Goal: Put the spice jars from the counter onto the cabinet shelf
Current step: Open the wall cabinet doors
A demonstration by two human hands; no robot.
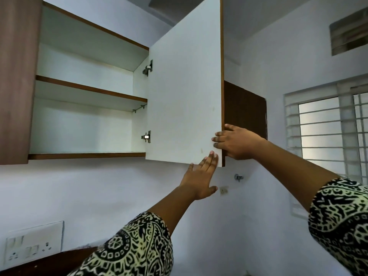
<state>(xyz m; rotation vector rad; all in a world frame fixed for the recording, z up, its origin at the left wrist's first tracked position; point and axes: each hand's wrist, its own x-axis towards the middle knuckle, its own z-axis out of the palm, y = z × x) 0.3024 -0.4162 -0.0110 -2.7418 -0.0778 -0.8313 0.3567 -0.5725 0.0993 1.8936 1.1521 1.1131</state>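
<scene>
Up on the wall, the cabinet [79, 128] stands wide open. Its two compartments show only white back and side walls, split by the brown-edged cabinet shelf [89, 89], with the bottom board [85, 155] below. The white door [185, 86] is swung out toward the camera on two metal hinges [147, 136]. A barred window [326, 132] glows at the right. Both patterned sleeves [131, 246] reach upward. The right hand [239, 143] has its grip clenched round the door's free edge, fingers wrapped onto the white face. The left hand [199, 180] is released, its straight fingers [211, 158] touching the door's lower corner. Lower left there is a switch plate [33, 244] above a strip of dark tabletop [49, 261]. I cannot tell where the spice jars are.
</scene>
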